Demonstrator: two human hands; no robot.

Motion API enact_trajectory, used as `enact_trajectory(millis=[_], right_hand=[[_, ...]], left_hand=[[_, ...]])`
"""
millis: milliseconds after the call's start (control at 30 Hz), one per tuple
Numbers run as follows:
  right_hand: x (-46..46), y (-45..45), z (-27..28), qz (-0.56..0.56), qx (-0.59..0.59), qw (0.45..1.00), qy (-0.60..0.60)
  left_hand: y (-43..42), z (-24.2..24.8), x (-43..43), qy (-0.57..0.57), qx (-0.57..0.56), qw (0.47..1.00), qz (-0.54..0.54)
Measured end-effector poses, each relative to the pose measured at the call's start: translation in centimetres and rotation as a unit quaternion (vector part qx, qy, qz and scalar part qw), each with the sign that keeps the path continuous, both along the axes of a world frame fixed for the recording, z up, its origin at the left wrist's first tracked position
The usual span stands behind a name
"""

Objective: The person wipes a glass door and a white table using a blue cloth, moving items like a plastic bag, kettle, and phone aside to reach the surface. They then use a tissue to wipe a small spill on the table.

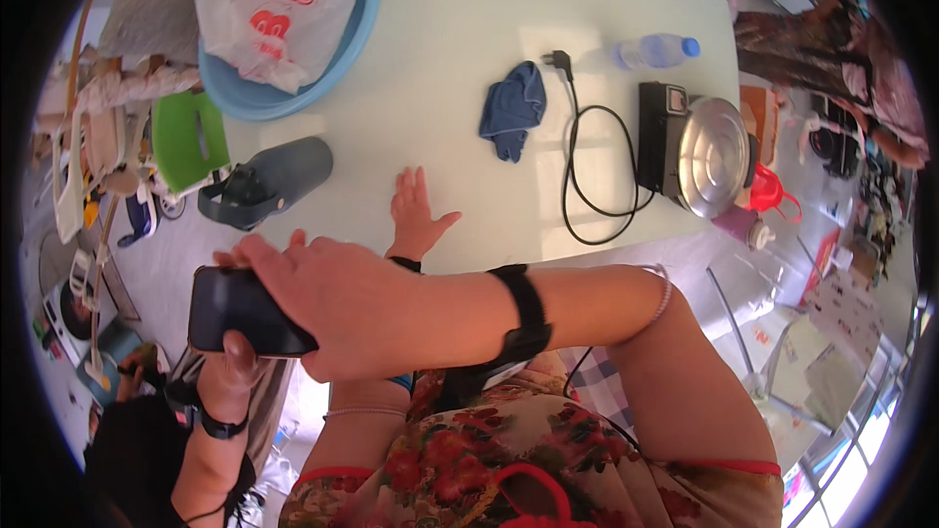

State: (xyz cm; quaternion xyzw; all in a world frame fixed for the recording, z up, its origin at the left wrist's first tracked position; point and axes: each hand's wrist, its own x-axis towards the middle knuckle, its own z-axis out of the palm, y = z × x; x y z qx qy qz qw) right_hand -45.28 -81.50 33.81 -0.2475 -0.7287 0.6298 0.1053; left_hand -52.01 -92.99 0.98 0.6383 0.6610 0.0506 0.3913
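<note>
My left hand (419, 213) rests on the pale tabletop (440, 29), fingers spread and holding nothing. My right arm crosses in front of my body. At its end, my right hand (352, 301) overlaps the right part of a dark-screened smartphone (238, 315); whether it grips the phone or only touches it, I cannot tell. Another person's hand (238, 367) supports that phone from below, thumb on its lower edge. Beyond my right hand lies a grey-blue drink bottle (293, 169) with a strap handle. A crumpled blue cloth (513, 110) is to the right of my left hand.
A white plastic bag (286, 22) sits in a blue basin (370, 22) at the back left. To the right are a black power cord (568, 176), an appliance with a round metal lid (711, 158) and a clear bottle (656, 51). A green chair (191, 139) stands left; another person (821, 51) is far right.
</note>
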Motion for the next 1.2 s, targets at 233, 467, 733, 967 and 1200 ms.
enact_trajectory(millis=[233, 467, 733, 967, 1200], right_hand=[[-3.5, -2.6, -3.5, -0.081, 0.010, 0.955, 0.285], [9.7, 3.9, -23.9, -0.433, 0.251, 0.830, -0.246], [13.5, 2.8, -36.0, -0.356, 0.275, 0.796, -0.405], [11.0, 17.0, -35.9, -0.210, 0.401, 0.828, -0.330], [23.7, 27.3, -38.2, -0.473, 0.345, 0.622, -0.520]], left_hand=[[-1.2, 0.1, -1.5, 0.085, -0.013, 0.991, 0.098], [3.1, -0.9, -2.4, 0.115, -0.123, 0.976, 0.140], [3.6, -1.5, -1.4, 0.117, -0.194, 0.965, 0.131], [3.7, -1.4, -2.1, 0.108, -0.211, 0.965, 0.113], [3.2, -2.1, -2.6, 0.096, -0.231, 0.962, 0.108]])
